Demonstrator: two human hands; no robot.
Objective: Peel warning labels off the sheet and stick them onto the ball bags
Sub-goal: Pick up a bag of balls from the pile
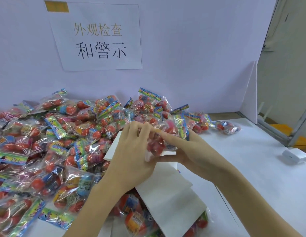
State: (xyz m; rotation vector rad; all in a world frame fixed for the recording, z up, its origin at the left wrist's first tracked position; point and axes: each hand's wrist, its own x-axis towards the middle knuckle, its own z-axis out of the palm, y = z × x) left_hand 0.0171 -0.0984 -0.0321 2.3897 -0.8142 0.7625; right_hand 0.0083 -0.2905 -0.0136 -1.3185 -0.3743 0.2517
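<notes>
In the middle of the view both hands hold one clear ball bag (159,142) with red balls inside. My left hand (131,151) grips the bag's left side, fingers curled over its top. My right hand (186,149) cradles the bag from beneath and the right, its index finger laid straight across the front of the bag. A white sheet (113,149) sticks out behind my left hand, and more white sheets (169,194) lie under my forearms. I cannot make out a label on the bag.
A big heap of ball bags (54,142) covers the table's left half and back. A few bags (225,127) lie at the back right. A small white device (294,155) sits at the right edge. A white partition with a paper sign (97,36) stands behind.
</notes>
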